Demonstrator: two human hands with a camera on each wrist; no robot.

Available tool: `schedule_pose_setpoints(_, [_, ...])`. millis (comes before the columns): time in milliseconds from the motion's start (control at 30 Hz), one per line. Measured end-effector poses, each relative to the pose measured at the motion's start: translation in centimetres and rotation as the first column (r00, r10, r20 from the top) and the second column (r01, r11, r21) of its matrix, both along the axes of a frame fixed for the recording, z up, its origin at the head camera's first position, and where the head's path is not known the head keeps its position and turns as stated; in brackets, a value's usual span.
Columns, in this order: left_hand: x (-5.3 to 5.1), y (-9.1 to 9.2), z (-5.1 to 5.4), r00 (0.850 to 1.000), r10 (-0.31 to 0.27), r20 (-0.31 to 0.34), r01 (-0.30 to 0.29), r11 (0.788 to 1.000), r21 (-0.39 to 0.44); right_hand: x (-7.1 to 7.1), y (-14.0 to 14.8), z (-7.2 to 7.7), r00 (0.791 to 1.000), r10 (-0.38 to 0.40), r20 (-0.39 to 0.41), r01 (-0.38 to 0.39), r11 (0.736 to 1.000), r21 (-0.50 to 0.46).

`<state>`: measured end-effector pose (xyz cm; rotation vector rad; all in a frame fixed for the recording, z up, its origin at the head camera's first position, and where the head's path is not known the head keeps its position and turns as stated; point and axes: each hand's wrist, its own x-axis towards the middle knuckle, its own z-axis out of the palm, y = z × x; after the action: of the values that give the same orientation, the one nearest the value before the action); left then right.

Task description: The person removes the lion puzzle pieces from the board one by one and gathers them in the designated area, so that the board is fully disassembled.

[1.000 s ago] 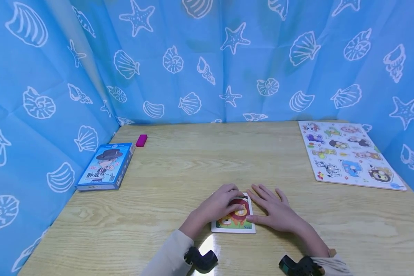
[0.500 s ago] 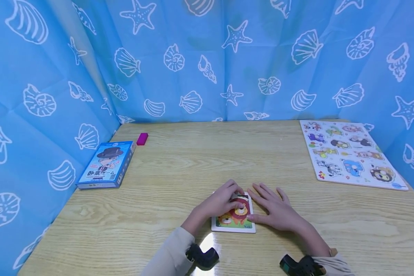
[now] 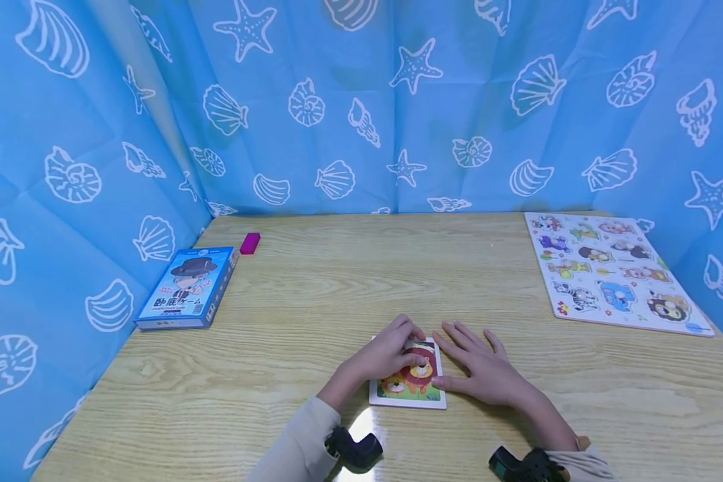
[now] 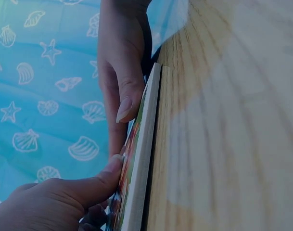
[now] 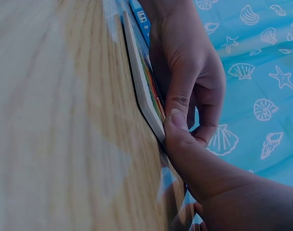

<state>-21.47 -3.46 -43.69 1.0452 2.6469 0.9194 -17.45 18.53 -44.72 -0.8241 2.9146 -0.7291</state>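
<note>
A small white-rimmed lion picture board point(image 3: 408, 395) lies flat on the table, its upper left part hidden under my left hand point(image 3: 379, 355). The fingers of that hand are curled to the board's far side, and its thumb rests on the lion picture; whether a loose piece is between them is hidden. My right hand point(image 3: 478, 365) lies spread at the board's right side, fingers fairly straight on the table and thumb touching the rim. In the left wrist view the board point(image 4: 141, 159) is seen edge-on, with both thumbs on its face.
A blue game box point(image 3: 183, 288) lies at the left, with a small magenta block point(image 3: 250, 243) beside its far corner. An animal puzzle board point(image 3: 614, 274) lies at the far right. A blue shell-patterned curtain point(image 3: 361, 100) surrounds the wooden table point(image 3: 289, 395).
The whole head view has shifted slightly. Both hands keep nearly the same place on the lion picture board, and no object has visibly moved.
</note>
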Motion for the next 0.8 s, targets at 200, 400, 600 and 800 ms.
schedule_pose_setpoints(200, [0.12, 0.01, 0.06, 1.0, 0.008, 0.013, -0.009, 1.0, 0.009, 0.03, 0.0, 0.01, 1.0, 0.0, 0.0, 0.0, 1.0, 0.003])
schedule_pose_setpoints(400, [0.18, 0.03, 0.13, 0.999, 0.021, 0.033, -0.022, 1.0, 0.018, 0.0, -0.09, 0.01, 1.0, -0.002, -0.001, 0.002, 1.0, 0.007])
schedule_pose_setpoints(600, [0.24, 0.0, 0.14, 0.999, 0.025, 0.041, -0.026, 1.0, 0.017, 0.06, -0.15, 0.25, 1.0, -0.005, 0.004, 0.005, 1.0, 0.017])
schedule_pose_setpoints(800, [0.25, -0.04, 0.15, 0.999, 0.013, 0.051, -0.015, 0.999, 0.032, 0.18, -0.15, 0.52, 1.0, -0.006, 0.011, 0.006, 1.0, 0.011])
